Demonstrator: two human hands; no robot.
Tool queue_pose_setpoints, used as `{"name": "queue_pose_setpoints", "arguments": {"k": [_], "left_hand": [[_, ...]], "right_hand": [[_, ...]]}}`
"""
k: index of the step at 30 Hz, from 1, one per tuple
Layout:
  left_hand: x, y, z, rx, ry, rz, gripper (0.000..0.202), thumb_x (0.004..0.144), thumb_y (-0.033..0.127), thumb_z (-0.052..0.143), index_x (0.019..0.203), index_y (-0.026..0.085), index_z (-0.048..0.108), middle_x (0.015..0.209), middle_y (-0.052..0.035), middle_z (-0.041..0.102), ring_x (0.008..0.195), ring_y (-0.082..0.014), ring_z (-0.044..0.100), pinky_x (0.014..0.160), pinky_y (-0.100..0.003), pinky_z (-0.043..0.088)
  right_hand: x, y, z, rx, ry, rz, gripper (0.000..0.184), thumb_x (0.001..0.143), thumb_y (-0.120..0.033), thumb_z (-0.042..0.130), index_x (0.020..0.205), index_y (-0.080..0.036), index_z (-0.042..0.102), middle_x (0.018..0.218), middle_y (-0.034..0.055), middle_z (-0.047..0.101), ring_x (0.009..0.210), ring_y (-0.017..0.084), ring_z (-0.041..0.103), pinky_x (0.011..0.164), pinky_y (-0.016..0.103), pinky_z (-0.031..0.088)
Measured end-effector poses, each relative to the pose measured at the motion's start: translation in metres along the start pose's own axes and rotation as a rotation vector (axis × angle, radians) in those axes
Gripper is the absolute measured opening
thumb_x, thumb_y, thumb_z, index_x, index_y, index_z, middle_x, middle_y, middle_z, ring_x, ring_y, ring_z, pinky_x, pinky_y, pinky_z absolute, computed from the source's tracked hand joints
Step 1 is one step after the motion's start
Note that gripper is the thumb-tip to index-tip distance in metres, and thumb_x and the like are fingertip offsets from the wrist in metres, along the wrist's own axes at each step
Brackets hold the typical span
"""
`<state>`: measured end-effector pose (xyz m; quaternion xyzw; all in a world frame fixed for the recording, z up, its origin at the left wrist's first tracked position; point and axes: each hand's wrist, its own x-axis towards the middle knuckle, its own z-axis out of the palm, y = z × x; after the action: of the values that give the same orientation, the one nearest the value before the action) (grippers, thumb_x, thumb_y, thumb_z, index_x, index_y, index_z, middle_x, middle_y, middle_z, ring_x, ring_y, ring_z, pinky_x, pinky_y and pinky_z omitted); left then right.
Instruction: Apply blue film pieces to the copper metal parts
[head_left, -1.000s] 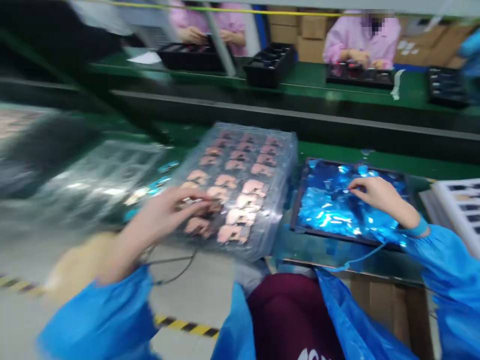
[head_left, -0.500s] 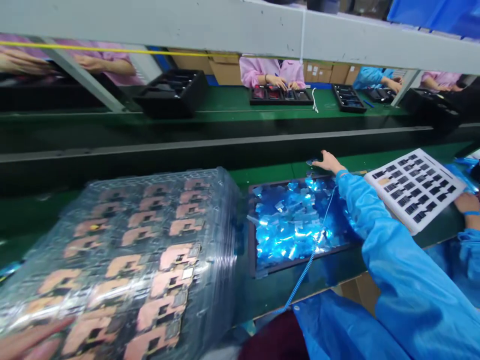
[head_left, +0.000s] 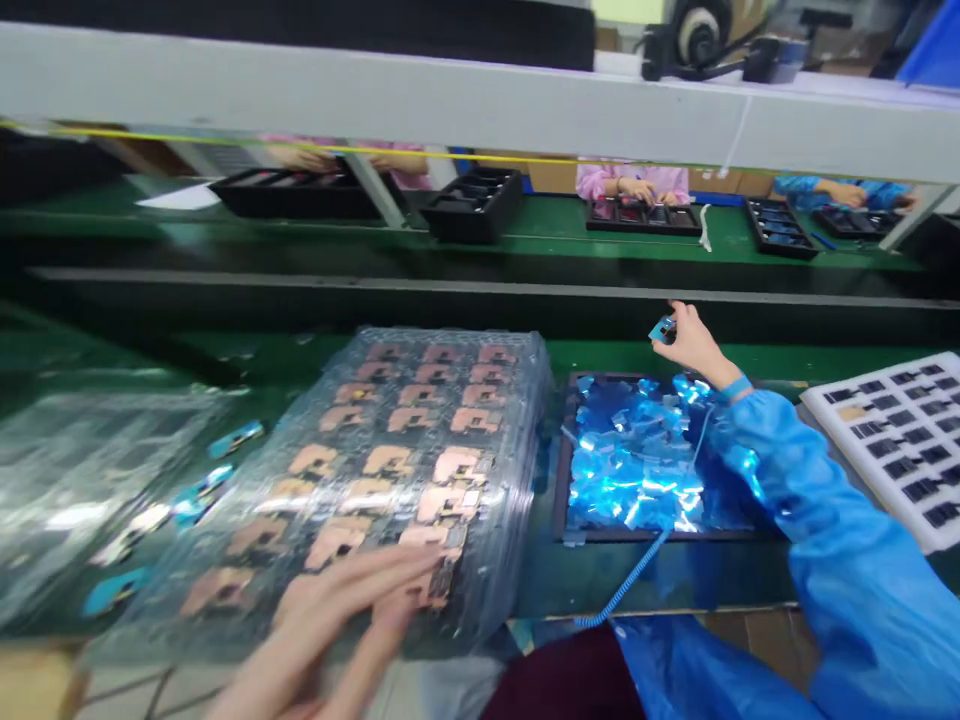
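My left hand (head_left: 367, 578) reaches over the front right of a clear plastic tray (head_left: 536, 430) with its fingers stretched out across the circuit boards. Just below it is my right hand (head_left: 391, 612), its fingertips at the edge of a copper-coloured circuit board (head_left: 430, 590). Motion blur hides whether they grip that board. Rows of similar boards (head_left: 457, 467) lie in the tray, which sits on a stack of clear trays.
Right of the stack is a dark tray (head_left: 561, 480) of blue film pieces (head_left: 637, 460). A co-worker's hand (head_left: 697, 345) holds a small blue-filmed part (head_left: 661, 330) above it. A white foam tray (head_left: 885, 430) lies farther right. At left are loose blue-filmed boards (head_left: 199, 495) and another clear tray (head_left: 67, 450).
The view has swung left, showing more of the left bench. My hands now reach over the front right of the tray. The co-worker's hand has lifted a blue-filmed part.
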<state>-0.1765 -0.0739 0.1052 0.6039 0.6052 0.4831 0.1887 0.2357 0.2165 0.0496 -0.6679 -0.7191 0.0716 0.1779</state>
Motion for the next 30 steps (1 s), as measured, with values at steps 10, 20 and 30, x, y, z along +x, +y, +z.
{"name": "queue_pose_setpoints", "arguments": {"k": [10,20,30], "left_hand": [[0.031,0.022,0.119,-0.672,0.012,-0.357,0.033,0.092,0.044,0.084,0.112,0.019,0.080,0.101,-0.0086,0.081,0.081,-0.0216,0.076,0.074,-0.032,0.064],[0.018,0.025,0.112,-0.543,0.077,-0.270,0.015,0.090,0.033,0.084,0.100,0.022,0.085,0.096,-0.0055,0.082,0.084,-0.0214,0.077,0.078,-0.031,0.061],[0.016,0.026,0.114,-0.665,0.029,-0.298,0.024,0.089,0.034,0.086,0.110,0.022,0.085,0.105,-0.0081,0.083,0.093,-0.0227,0.078,0.078,-0.030,0.062]], "right_hand": [[-0.146,-0.164,-0.051,0.562,-0.091,-0.803,0.073,0.099,-0.032,0.076,0.165,-0.031,0.044,0.146,0.0144,0.058,0.130,0.034,0.065,0.101,0.049,0.069],[-0.139,-0.164,-0.037,0.789,-0.105,-0.559,0.019,0.110,-0.037,0.064,0.103,-0.025,0.077,0.095,0.0037,0.080,0.082,0.021,0.077,0.073,0.034,0.066],[-0.157,-0.162,-0.027,0.389,0.423,-0.775,0.021,0.105,-0.019,0.072,0.119,-0.034,0.078,0.106,0.0068,0.077,0.096,0.027,0.071,0.082,0.044,0.063]]}}
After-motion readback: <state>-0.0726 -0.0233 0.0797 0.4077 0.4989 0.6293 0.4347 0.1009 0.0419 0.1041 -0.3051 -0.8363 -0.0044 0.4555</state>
